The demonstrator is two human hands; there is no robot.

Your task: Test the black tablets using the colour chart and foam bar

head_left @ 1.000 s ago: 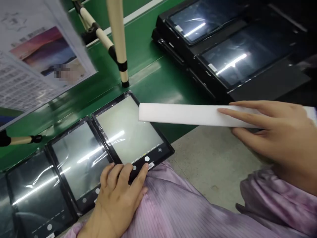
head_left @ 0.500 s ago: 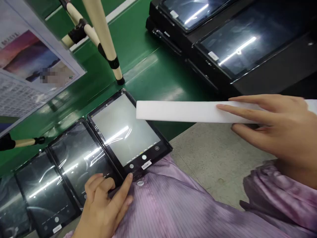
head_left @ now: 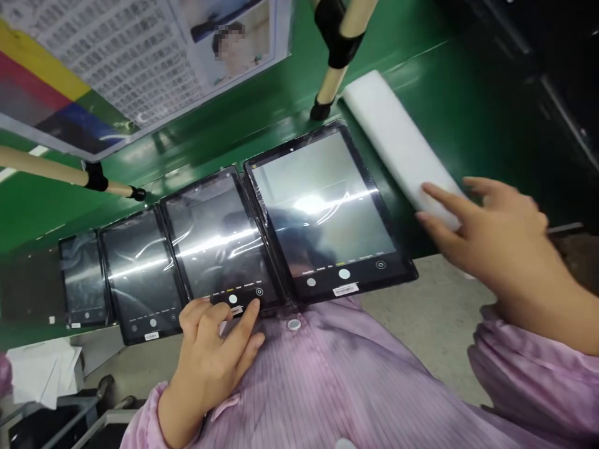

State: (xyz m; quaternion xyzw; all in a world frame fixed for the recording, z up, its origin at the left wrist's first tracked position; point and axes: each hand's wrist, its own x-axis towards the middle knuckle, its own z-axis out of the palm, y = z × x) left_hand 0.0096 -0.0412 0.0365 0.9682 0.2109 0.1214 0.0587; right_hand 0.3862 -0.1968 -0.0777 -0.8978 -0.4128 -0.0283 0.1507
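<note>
A white foam bar lies slantwise on the green bench to the right of the tablets. My right hand is over its near end, thumb at the left side and fingers across the top and right side. Closest to the bar is a tablet with a bright camera screen. My left hand is at the lower edge of the darker tablet beside it, index finger stretched toward an on-screen icon, other fingers loosely curled, holding nothing. Whether the fingertip touches the glass I cannot tell.
Two more tablets, a middle one and a far one, continue the row leftward. Cream pipe legs and a printed sheet stand behind. Dark equipment fills the upper right. White papers lie lower left.
My right hand has brought the foam bar from above the bright tablet down onto the bench and turned it. The view has swung left; my left hand stays by the second tablet.
</note>
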